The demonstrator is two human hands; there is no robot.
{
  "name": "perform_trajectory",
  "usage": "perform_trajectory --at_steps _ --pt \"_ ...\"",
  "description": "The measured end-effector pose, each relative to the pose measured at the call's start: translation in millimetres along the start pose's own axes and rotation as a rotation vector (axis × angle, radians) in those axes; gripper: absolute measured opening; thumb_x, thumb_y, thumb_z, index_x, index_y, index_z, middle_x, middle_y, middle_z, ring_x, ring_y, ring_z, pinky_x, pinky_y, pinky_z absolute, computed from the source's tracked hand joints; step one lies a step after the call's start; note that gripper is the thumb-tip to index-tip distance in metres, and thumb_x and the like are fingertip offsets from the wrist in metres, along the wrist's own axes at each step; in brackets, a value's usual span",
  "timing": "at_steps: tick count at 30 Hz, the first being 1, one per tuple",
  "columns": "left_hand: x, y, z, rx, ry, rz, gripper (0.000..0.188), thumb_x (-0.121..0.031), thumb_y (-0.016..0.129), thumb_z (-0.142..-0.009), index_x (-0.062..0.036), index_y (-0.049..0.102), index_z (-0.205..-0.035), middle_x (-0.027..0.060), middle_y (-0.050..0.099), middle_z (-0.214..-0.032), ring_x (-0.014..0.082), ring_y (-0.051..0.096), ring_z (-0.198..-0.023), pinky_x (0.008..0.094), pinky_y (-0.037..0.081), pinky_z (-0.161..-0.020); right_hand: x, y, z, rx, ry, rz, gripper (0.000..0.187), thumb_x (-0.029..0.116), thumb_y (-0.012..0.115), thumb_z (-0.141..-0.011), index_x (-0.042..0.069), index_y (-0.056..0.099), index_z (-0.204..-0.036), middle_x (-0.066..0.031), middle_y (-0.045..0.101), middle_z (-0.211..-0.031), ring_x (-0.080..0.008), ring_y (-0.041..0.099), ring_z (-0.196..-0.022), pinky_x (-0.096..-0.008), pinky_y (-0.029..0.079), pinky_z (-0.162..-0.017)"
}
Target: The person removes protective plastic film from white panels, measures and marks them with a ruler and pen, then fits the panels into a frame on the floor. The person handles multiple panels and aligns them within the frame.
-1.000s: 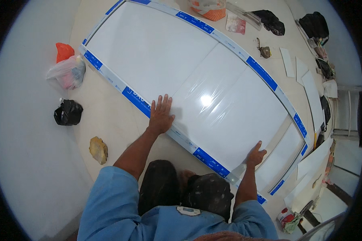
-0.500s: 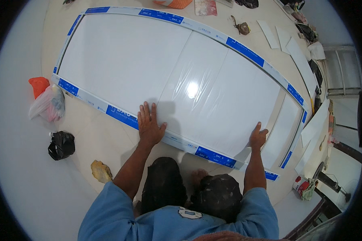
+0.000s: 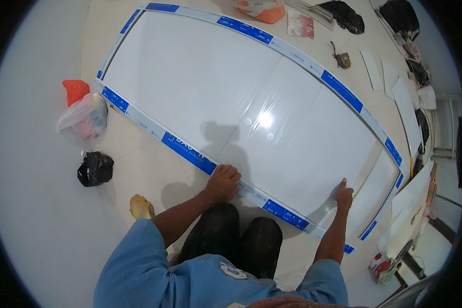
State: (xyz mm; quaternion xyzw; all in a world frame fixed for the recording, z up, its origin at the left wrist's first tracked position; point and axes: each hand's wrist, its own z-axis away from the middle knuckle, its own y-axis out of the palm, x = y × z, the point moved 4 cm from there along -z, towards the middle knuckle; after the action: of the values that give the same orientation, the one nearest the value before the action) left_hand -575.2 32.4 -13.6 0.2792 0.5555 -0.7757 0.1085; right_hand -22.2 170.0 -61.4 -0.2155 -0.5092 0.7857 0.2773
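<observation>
A long door-like frame [image 3: 245, 31], wrapped in white and blue protective tape, lies on the floor in front of me. White panels [image 3: 185, 72] fill it, and the middle strip has a shiny, wrinkled film. My left hand [image 3: 224, 183] is closed over the near rail, its fingers curled across the taped edge. At the right end my right hand [image 3: 344, 196] has its thumb stretched forward and its other fingers folded at the panel's edge, beside a beige gap. Its fingertips are partly hidden. A narrower white panel [image 3: 377, 177] lies beyond that gap.
A clear plastic bag [image 3: 84, 115], an orange bag [image 3: 76, 92] and a black bag [image 3: 96, 168] sit along the left wall. A yellowish lump [image 3: 141, 207] lies nearer. White offcut strips [image 3: 405, 113] lie right of the frame. An orange-and-white sack [image 3: 262, 10] stands beyond it.
My left hand has gone from lying flat with spread fingers on the panel to curling over the near rail, farther right along it. The view has shifted; the right hand stays near the gap.
</observation>
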Motion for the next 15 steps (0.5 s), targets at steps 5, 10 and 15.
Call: perform_trajectory --at_steps 5,10,15 --pt "-21 -11 -5 -0.147 -0.007 0.054 0.052 -0.032 0.087 -0.077 -0.0042 0.067 -0.115 0.0155 0.059 -0.122 0.0376 0.054 -0.122 0.0542 0.038 -0.107 120 -69 -41 -0.644 -0.552 0.049 0.038 0.029 0.071 -0.098 -0.005 0.067 -0.114 -0.0238 0.072 -0.116 -0.0435 0.069 -0.108 -0.0543 0.056 -0.091" --pt "-35 -7 -11 -0.158 -0.068 0.047 0.052 -0.034 0.089 -0.073 -0.0049 0.068 -0.110 0.0131 0.059 -0.116 0.0354 0.054 -0.118 0.0529 0.037 -0.107 274 -75 -99 -0.448 -0.861 -0.161 0.033 0.035 0.066 -0.101 0.002 0.068 -0.098 -0.0240 0.073 -0.096 -0.0465 0.069 -0.091 -0.0560 0.053 -0.082" --pt "-28 3 -3 -0.185 -0.094 0.055 0.050 -0.035 0.090 -0.071 -0.0063 0.070 -0.106 0.0126 0.059 -0.114 0.0343 0.055 -0.117 0.0534 0.037 -0.106 313 -73 -115 -0.334 -0.680 -0.129 0.043 0.049 0.066 -0.099 0.007 0.070 -0.101 -0.0235 0.074 -0.100 -0.0461 0.071 -0.096 -0.0573 0.055 -0.084"
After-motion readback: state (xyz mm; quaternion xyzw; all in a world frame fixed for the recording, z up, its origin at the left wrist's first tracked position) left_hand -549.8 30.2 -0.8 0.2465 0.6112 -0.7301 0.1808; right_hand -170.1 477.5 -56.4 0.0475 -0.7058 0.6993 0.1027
